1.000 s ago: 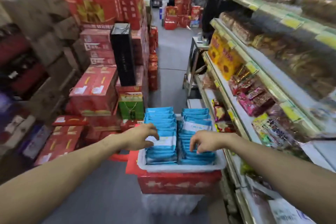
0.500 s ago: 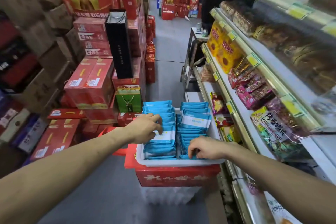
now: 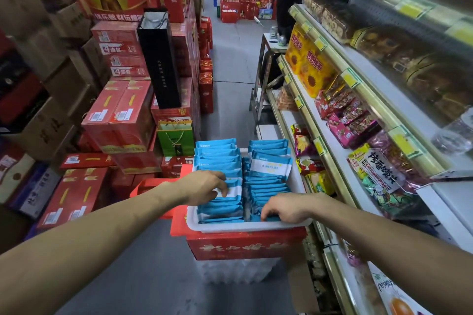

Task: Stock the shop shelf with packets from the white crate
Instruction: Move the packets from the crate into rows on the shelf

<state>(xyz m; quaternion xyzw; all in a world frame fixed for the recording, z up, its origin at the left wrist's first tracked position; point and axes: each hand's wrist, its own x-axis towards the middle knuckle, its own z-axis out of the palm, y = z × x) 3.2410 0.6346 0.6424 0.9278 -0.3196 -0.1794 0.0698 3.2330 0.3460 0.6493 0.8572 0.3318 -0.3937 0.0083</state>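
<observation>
From my feed, the white crate (image 3: 245,227) sits near centre on top of a red carton (image 3: 243,247), which stands on the grey floor (image 3: 153,279) just left of the shop shelf (image 3: 341,153). The crate is packed with blue packets (image 3: 220,158) standing on edge in two rows, left and right, running from near to far. In the right row one packet stands higher than the others, showing its white label. My left hand (image 3: 202,186) reaches in from the left over the left row. Its fingers (image 3: 222,188) are bent and slightly spread, with the tips down on the top of a white-labelled packet about midway along the row. The thumb is hidden under the palm, so I cannot tell whether the packet is pinched or only touched. My right hand (image 3: 286,207) is over the near end of the right row, close to the crate's near wall. Its fingers (image 3: 266,213) are curled down among the packet tops, and I cannot tell whether they have closed on any packet. The shelf runs along the right side, its tiers holding snack bags, among them yellow packets (image 3: 309,71) with a sunflower print farther along. On the left, red boxes (image 3: 120,115) are stacked high, with a tall black bag (image 3: 158,59) standing on them and a green gift bag (image 3: 176,138) just beyond the crate's far left corner.
</observation>
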